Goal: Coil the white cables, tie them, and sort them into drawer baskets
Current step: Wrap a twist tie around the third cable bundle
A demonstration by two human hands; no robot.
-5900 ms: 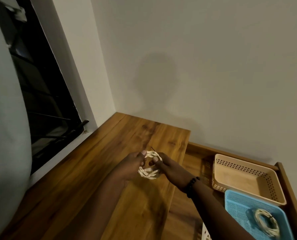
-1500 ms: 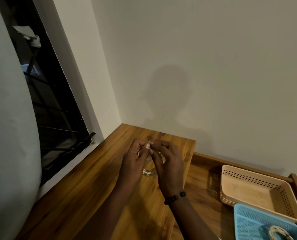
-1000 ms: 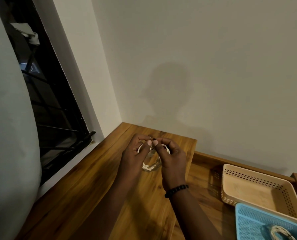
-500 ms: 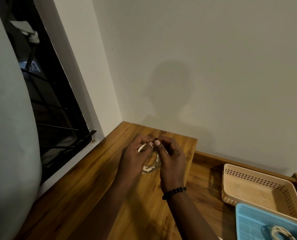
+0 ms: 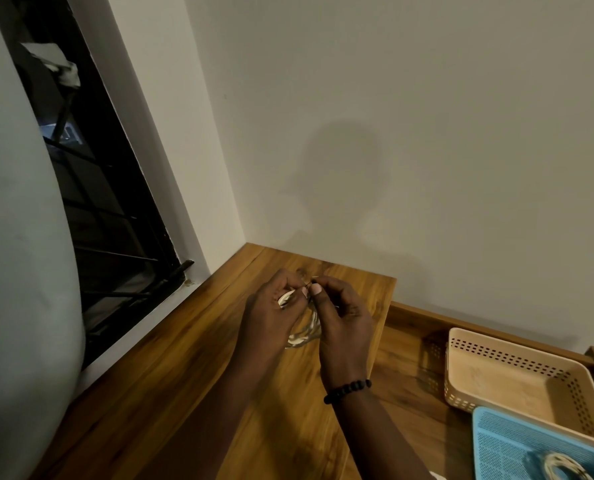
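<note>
Now both our left hand (image 5: 269, 318) and right hand (image 5: 340, 323) pinch the thin tie at the top of the white cable coil (image 5: 304, 332), and if our fingers (image 5: 315, 289) slip, the loops may spring loose over the tabletop (image 5: 171, 382).

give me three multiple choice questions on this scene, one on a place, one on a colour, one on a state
1. Where is the coiled white cable being tied?
A. above the wooden desk top
B. inside the beige perforated plastic basket
C. on the window ledge

2. What colour is the basket that holds a second white cable coil?
A. beige
B. blue
C. green

3. How is the beige basket?
A. empty
B. full of cables
C. upside down

Answers:
1 A, the left hand and right hand hold it over the desk.
2 B, the coil lies in the blue mesh plastic basket.
3 A, its floor is bare.
</note>
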